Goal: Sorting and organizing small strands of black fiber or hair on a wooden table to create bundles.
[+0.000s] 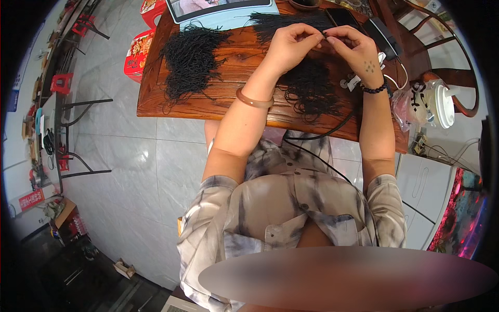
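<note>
1. L hand (pixel 295 47) & R hand (pixel 358 52): both pinched narrow on tiny dk bit (pixel 325 36), over wood desk (pixel 239 60).
2. Blk cord bundle (pixel 312 96) on desk, just nearside of hands.
3. Second blk bundle (pixel 192 62) L; lidded cup (pixel 445 105) far R.

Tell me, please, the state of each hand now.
Left hand: closed, apparently pinching a small dark piece.
Right hand: closed, apparently pinching the same piece.

Black cords (pixel 189 65) lie heaped across a polished wooden table (pixel 152 88), near a pale blue screen device (pixel 234 20) and dark phone (pixel 341 17).
</note>
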The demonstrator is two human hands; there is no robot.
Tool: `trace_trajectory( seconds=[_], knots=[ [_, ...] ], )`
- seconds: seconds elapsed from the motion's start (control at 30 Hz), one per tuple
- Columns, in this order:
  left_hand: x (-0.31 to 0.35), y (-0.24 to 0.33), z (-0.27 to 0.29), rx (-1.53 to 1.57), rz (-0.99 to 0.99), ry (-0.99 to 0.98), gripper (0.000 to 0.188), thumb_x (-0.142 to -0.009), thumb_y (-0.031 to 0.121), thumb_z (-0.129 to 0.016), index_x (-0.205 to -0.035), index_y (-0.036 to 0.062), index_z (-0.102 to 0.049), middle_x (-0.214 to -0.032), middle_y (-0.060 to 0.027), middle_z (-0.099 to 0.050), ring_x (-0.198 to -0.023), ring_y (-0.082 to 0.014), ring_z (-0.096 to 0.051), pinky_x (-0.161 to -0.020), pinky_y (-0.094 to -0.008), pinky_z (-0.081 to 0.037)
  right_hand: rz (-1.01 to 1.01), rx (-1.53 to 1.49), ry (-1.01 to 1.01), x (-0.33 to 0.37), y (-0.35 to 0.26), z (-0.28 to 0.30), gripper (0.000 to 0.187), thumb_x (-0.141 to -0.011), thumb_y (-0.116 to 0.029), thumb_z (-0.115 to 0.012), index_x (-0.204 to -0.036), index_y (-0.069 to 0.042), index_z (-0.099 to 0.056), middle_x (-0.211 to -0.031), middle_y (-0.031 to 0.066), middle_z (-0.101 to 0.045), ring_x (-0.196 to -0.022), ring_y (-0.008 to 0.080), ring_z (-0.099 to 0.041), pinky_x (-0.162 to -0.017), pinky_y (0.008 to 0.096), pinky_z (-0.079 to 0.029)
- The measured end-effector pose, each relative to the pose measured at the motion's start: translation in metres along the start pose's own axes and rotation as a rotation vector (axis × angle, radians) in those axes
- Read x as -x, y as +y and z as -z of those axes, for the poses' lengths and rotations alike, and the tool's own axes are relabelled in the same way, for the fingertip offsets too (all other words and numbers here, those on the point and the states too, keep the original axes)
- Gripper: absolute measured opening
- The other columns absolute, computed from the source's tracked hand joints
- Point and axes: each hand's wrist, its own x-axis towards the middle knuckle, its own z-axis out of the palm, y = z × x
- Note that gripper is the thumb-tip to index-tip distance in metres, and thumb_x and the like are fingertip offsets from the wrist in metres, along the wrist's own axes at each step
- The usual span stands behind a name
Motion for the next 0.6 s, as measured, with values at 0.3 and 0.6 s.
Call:
trace_trajectory(
  seconds=[0.3,0.6],
  knots=[
    [0.001,0.001,0.0,-0.187,-0.051,-0.01,0.013,-0.081,0.011,-0.064,-0.088,-0.0001,-0.064,-0.078,-0.0021,-0.063,-0.071,-0.0072,-0.058,-0.066,-0.0202,-0.048,0.153,0.177,0.028,-0.002,0.0,0.001,0.013,-0.078,-0.004,-0.061,-0.09,0.001,-0.064,-0.084,0.0033,-0.062,-0.077,0.0099,-0.059,-0.066,0.0207,-0.047],
    [-0.001,-0.003,0.0,-0.287,0.001,-0.005,0.014,-0.08,0.011,-0.064,-0.085,-0.0018,-0.064,-0.077,-0.0055,-0.065,-0.071,-0.0089,-0.061,-0.064,-0.0222,-0.05,0.162,0.431,0.108,0.001,-0.007,-0.009,0.008,-0.076,-0.01,-0.061,-0.081,-0.004,-0.062,-0.075,0.0047,-0.059,-0.062,0.0157,-0.058,-0.056,0.0244,-0.045]
  ],
)
